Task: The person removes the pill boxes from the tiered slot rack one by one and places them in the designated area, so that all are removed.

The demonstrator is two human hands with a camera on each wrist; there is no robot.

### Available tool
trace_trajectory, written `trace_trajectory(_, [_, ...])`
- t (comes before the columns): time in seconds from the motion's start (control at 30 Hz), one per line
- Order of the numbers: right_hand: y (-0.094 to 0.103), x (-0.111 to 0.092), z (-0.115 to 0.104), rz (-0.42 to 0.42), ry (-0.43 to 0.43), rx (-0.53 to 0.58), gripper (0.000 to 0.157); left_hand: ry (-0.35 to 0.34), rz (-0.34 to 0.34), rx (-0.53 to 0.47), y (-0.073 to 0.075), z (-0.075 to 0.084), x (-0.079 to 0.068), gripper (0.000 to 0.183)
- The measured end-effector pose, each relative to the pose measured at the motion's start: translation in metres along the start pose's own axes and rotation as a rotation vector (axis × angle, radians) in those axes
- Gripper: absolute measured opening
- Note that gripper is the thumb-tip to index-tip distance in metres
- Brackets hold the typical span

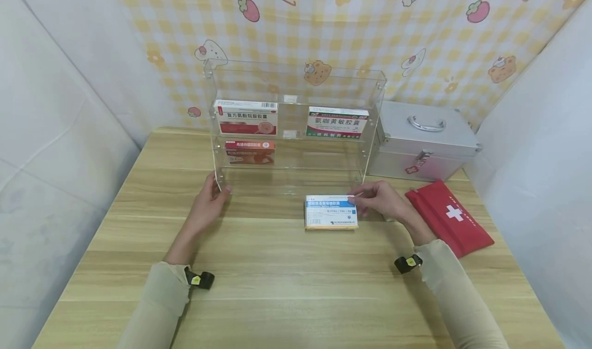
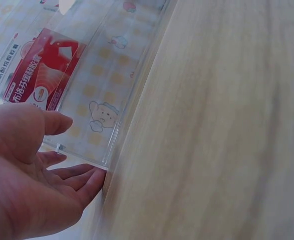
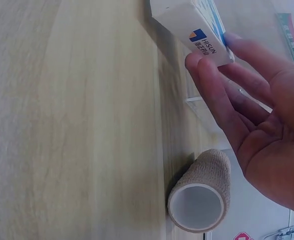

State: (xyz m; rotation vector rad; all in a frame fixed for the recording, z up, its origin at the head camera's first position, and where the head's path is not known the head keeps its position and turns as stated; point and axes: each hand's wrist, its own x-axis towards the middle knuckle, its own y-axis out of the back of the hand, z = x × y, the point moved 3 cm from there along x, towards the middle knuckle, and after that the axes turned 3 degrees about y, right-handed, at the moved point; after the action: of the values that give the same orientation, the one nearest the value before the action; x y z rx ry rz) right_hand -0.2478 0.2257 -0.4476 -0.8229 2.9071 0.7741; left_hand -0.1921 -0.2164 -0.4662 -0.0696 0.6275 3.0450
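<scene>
My right hand [image 1: 381,200] pinches one end of a white-and-blue medicine box [image 1: 330,213] in front of a clear acrylic display rack [image 1: 296,170]. In the right wrist view, the thumb is on the box's blue face and fingertips [image 3: 207,62] are at its end. My left hand [image 1: 208,203] grips the rack's lower left corner, thumb in front and fingers along the outer side. On the rack's middle shelf stand a white-and-red medicine box [image 1: 247,118] and a green-and-pink one [image 1: 336,124]. A red medicine box [image 1: 250,153] is below at left.
A silver metal case [image 1: 423,141] stands right of the rack. In front of it lies a red first-aid pouch [image 1: 448,218], beside my right forearm. A beige bandage roll [image 3: 219,172] is near my right hand. A yellow checked cloth [image 1: 273,35] hangs behind.
</scene>
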Motion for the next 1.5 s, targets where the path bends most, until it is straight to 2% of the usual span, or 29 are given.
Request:
trace_trajectory(0.33, [-0.004, 0.004, 0.008, -0.012, 0.039, -0.096, 0.023, 0.022, 0.015, 0.008, -0.001, -0.004, 0.002, 0.063])
trace_trajectory(0.63, [-0.006, 0.005, 0.012, -0.026, 0.015, -0.069, 0.026, 0.011, 0.012, -0.001, -0.001, -0.003, 0.002, 0.064])
trace_trajectory(0.83, [-0.007, 0.005, 0.01, -0.022, 0.006, -0.09, 0.029, -0.004, 0.034, 0.024, -0.001, -0.002, 0.004, 0.061])
trace_trajectory(1.07, [-0.008, 0.005, 0.011, -0.025, -0.025, -0.111, 0.028, 0.004, 0.024, 0.023, -0.001, 0.0, 0.002, 0.062])
trace_trajectory(1.5, [-0.008, 0.004, 0.012, -0.02, -0.015, -0.123, 0.026, 0.002, 0.017, 0.021, 0.0, 0.0, 0.001, 0.064])
